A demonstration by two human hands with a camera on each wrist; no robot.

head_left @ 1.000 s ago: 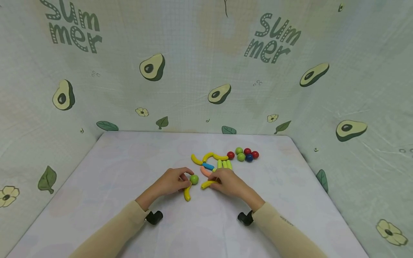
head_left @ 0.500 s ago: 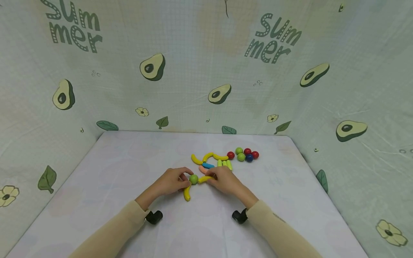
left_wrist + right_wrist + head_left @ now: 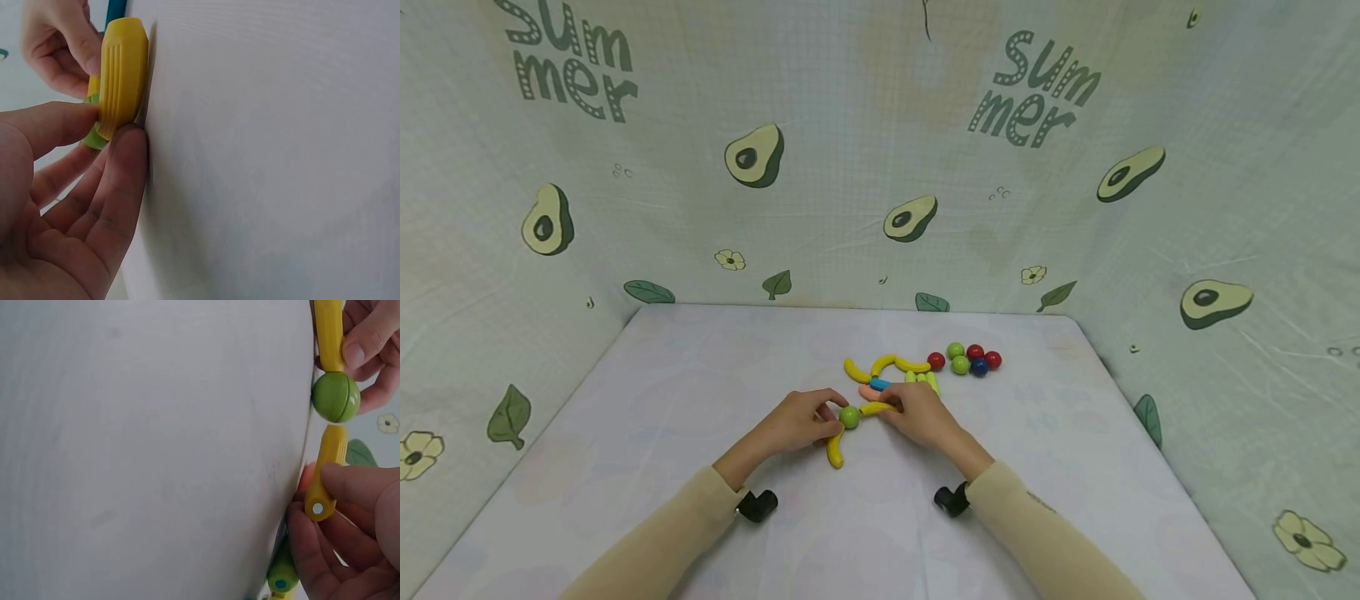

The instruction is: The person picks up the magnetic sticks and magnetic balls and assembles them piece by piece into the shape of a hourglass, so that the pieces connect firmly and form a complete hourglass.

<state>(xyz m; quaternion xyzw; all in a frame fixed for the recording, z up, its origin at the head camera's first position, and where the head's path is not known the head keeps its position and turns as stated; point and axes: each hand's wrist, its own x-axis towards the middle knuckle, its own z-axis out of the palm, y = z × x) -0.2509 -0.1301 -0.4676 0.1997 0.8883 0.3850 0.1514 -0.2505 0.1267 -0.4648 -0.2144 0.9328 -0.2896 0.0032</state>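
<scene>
My left hand [image 3: 801, 421] pinches a curved yellow magnetic stick [image 3: 125, 75] between thumb and fingers. A green ball [image 3: 334, 397] sits against the far end of that stick. Facing it, my right hand [image 3: 919, 412] holds a second curved yellow magnetic stick [image 3: 326, 469], its tip close to the ball with a thin gap showing in the right wrist view. A round silvery dot marks this stick's other end. Just beyond the right fingers lie a pink stick [image 3: 868, 392] and a blue stick [image 3: 880, 383], both partly covered.
Several yellow curved sticks [image 3: 883, 362] form a chain behind my hands, reaching a red ball [image 3: 936, 361]. Short green sticks [image 3: 931, 381] lie below it. Green, red and blue balls [image 3: 979, 367] cluster to the right. A patterned cloth wall [image 3: 835, 275] rises behind the table.
My right hand has moved left and slightly away from me, bringing its yellow stick up to the green ball. The pink stick has shifted left. My left hand has stayed in place.
</scene>
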